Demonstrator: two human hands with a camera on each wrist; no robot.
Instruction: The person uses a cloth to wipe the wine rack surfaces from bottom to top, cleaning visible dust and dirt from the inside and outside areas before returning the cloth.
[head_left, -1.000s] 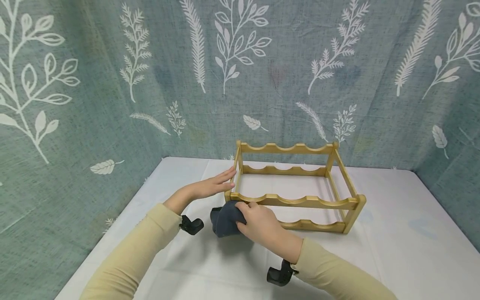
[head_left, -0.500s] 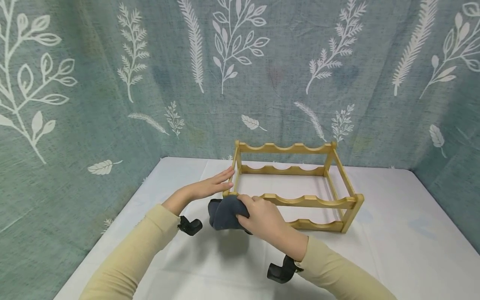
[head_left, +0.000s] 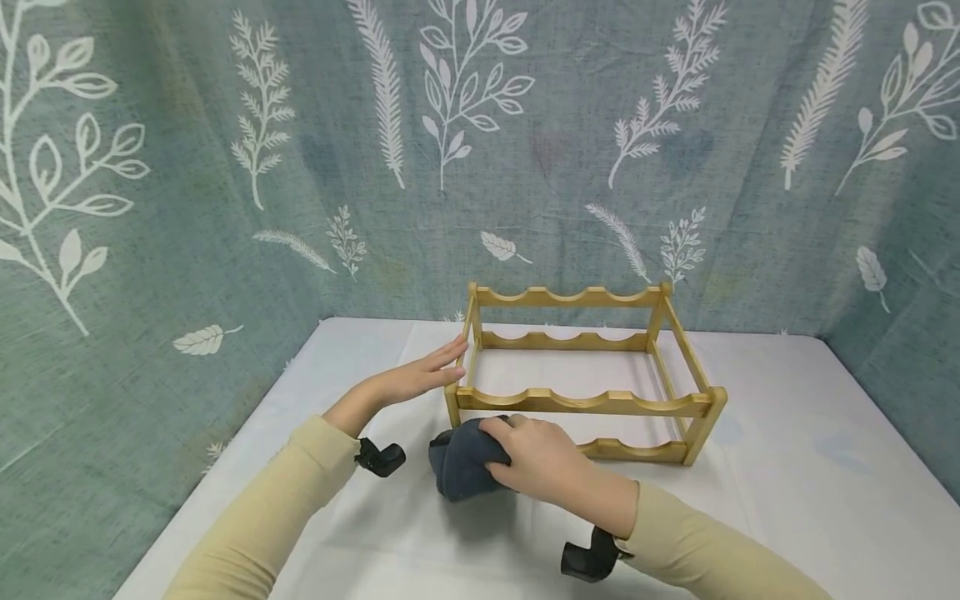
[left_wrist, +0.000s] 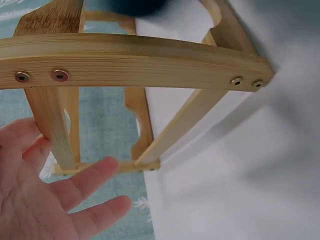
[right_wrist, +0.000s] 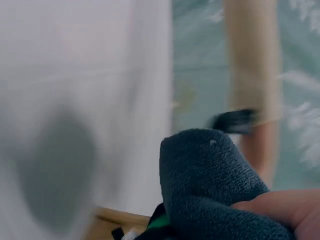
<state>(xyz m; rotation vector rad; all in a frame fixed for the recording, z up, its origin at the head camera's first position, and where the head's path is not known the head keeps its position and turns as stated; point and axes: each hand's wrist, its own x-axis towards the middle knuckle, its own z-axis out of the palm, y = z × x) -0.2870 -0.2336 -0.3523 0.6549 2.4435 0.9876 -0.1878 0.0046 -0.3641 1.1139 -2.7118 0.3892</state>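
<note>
A wooden rack [head_left: 585, 403] with scalloped rails, like a wine rack, stands on the white-covered table. My left hand [head_left: 412, 378] lies with straight fingers against the top bar of its left side. In the left wrist view, spread fingers of the left hand [left_wrist: 60, 200] show beside the rack's post and side bar [left_wrist: 150, 62]. My right hand [head_left: 542, 460] grips a bunched dark blue cloth [head_left: 468, 460] in front of the rack's front left corner. Up close in the right wrist view, the cloth [right_wrist: 205, 165] has a fuzzy towel-like surface, with the thumb pressed on it.
Behind and beside the table hangs a grey-green curtain [head_left: 555, 167] with white leaf prints. The white tablecloth [head_left: 405, 533] runs in front of the rack and to both sides. A black wrist camera [head_left: 592, 560] sits under the right sleeve, another [head_left: 381, 458] under the left.
My right hand lifts the cloth slightly over the front left corner of the rack, then brings it down, nearer me and a little rightward. The left hand stays at the side bar.
</note>
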